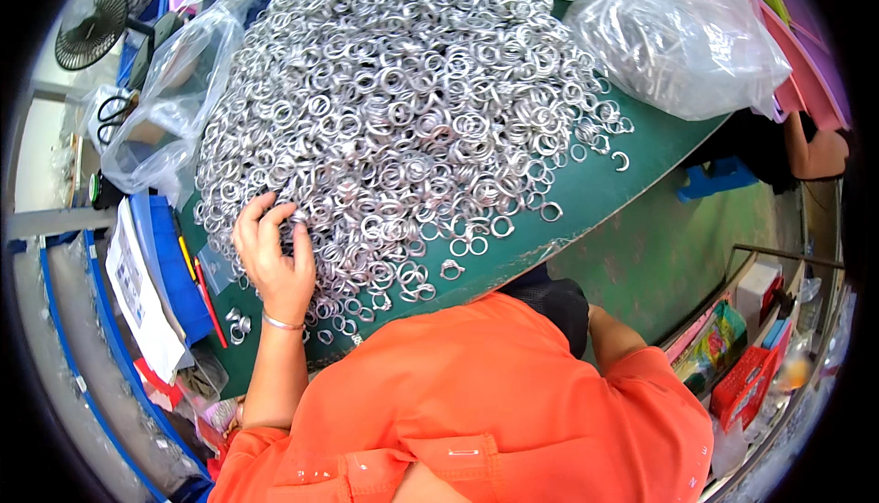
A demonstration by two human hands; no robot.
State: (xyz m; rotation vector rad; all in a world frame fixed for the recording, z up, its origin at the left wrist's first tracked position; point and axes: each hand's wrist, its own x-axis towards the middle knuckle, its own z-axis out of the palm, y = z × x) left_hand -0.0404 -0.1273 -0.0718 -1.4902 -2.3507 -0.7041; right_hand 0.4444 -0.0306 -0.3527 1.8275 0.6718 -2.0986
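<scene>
At the far left a small black fan [92, 22] stands beyond the desk's edge, with a clear plastic bag [160, 109] slumped beside it and a blue tray [174, 265] holding a red pen [209, 306] below. Just right of these, the left hand [273, 256] rests on the near-left rim of the heap of silver metal rings [403, 109], its fingers curled and seemingly pinching a ring or two at the tips. A few rings [236, 324] lie apart by the wrist, on the green desk [623, 192]; judging by that handful against the great heap, most of the sorting looks undone. The heap spreads from the hand up and rightward, touching the fingertips. The right hand is hidden below the desk edge behind the orange sleeve [476, 402], so its grip cannot be told. Further right sits a filled bag of rings [678, 45].
</scene>
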